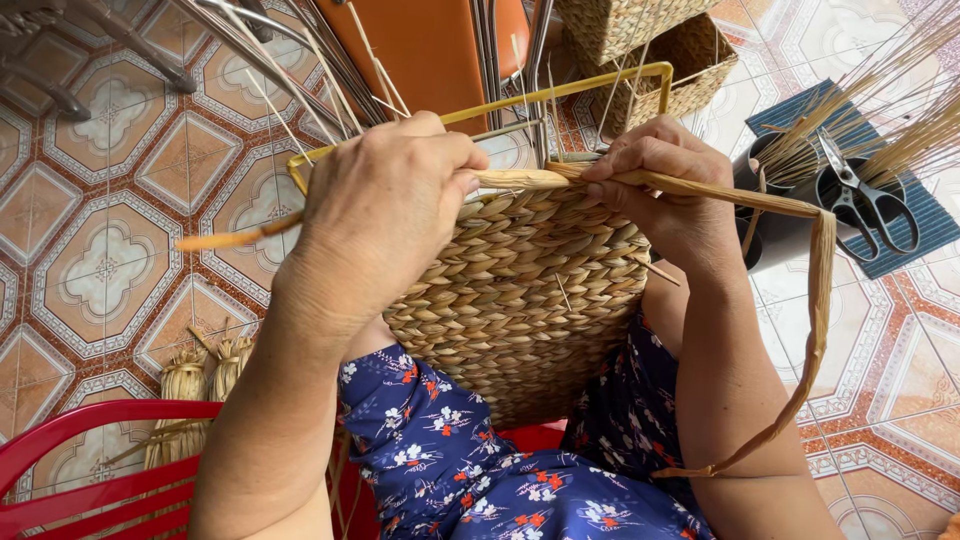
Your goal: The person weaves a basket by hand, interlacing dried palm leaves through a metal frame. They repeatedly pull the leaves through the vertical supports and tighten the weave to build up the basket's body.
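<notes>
Basket (520, 300) on lap, woven nearly up to yellow frame (560, 92); top rim left. Left hand (385, 200) clamped over rim, right hand (665, 180) pinching loose strand (815, 300).

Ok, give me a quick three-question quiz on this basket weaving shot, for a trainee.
1. True or false: the right hand pinches a flat strand at the basket rim.
2. What lies on the blue mat? A) scissors B) a knife C) a hammer
3. What colour is the wire frame that the weave is built on?

Key:
1. True. The strand runs from the fingers out to the right, then loops down.
2. A, scissors with black handles.
3. Yellow. The left hand grips the rim beside it.
</notes>
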